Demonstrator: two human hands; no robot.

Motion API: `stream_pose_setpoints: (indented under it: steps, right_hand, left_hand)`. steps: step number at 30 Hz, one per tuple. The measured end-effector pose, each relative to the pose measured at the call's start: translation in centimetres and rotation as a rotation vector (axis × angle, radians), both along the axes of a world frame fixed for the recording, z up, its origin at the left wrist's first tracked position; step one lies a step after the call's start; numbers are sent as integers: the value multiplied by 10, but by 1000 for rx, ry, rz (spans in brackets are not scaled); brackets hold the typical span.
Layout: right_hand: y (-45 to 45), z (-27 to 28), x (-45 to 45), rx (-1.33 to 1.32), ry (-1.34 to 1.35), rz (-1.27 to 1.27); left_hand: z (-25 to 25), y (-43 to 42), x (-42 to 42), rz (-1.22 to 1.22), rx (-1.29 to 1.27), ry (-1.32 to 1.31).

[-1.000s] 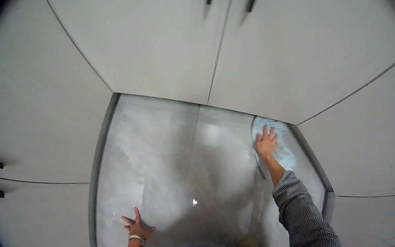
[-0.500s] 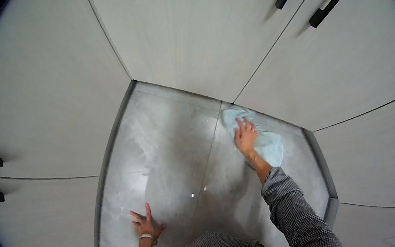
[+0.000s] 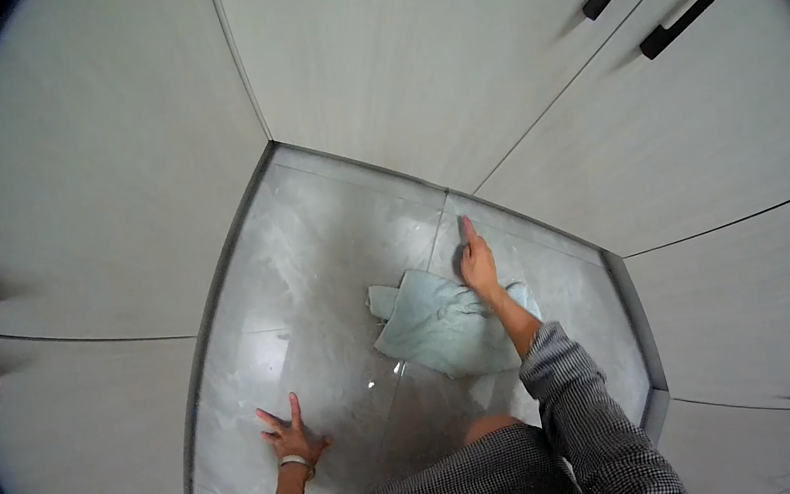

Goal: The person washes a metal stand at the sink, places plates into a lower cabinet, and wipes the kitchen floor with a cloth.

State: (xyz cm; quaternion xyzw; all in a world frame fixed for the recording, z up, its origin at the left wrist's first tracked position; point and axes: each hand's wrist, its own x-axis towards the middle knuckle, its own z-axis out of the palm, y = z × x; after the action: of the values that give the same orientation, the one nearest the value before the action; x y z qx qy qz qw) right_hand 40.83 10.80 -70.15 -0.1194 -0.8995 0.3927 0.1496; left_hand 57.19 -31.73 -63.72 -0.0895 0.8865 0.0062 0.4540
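Note:
My right hand is on its edge over the grey tiled floor, its visible fingers stretched toward the far cabinets and not wrapped round anything. A rumpled pale green cloth lies on the floor beside that hand and under its wrist, with a fold sticking out at its left end. Low on the left, my left hand rests on the tiles with its fingers spread, holding nothing. A light band circles the left wrist.
Pale cabinet doors enclose the floor at the left, far side and right, with a dark grey plinth along their foot. Black handles stick out from the doors. My bare knee shows near the bottom, below the cloth.
The cloth has shifted from beneath my right palm, close to the far plinth, to the left and nearer me. My right hand has turned onto its edge. My left hand has hardly moved.

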Motion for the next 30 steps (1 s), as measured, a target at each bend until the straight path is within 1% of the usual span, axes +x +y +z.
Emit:
stream_pose_setpoints:
  steps: [1,2,3,5,9,11,15,17,19,21,23,24,26,27,29,30]
  right_hand:
    - [13,-14,-12,63,-94,-17]
    - [16,-14,-21,127,-189,-33]
    - [17,-14,-26,127,-189,-31]
    - [19,-17,-33,222,-318,-33]
    - [17,-16,-43,275,-410,-38]
    - [14,-13,-47,398,-518,-30]
    - [19,-30,-50,487,-545,25]
    - [28,-56,-57,942,-537,112]
    - [27,-56,-62,990,-564,146]
    - [26,-44,-61,1044,-592,181]
    - [20,-11,-49,759,-587,261]
    - [17,4,-41,763,-584,260]
    - [15,24,-23,-711,-491,4]
    - [11,39,-13,-708,-490,7]
    - [0,80,11,-1676,-341,149]
    - [-7,101,21,-1674,-338,145]
  left_hand:
    - [1,0,0,7,7,1]
    - [1,0,0,15,14,1]
    - [-1,-1,0,17,14,1]
    - [-3,-2,2,-17,25,51]
    - [-1,-1,0,-24,8,37]
    - [-2,-2,-2,-23,22,4]
    - [-6,-5,4,-17,38,30]
    - [1,0,-1,-18,1,18]
    - [3,-1,-3,-13,1,11]
    - [4,1,-3,-5,7,3]
    - [6,0,-3,-5,6,-13]
    - [5,-1,-3,-4,10,-10]
    - [0,-3,-1,33,22,-9]
    - [1,-2,-2,36,23,-7]
    - [8,2,-5,-36,6,-40]
    - [9,2,-4,-40,9,-41]
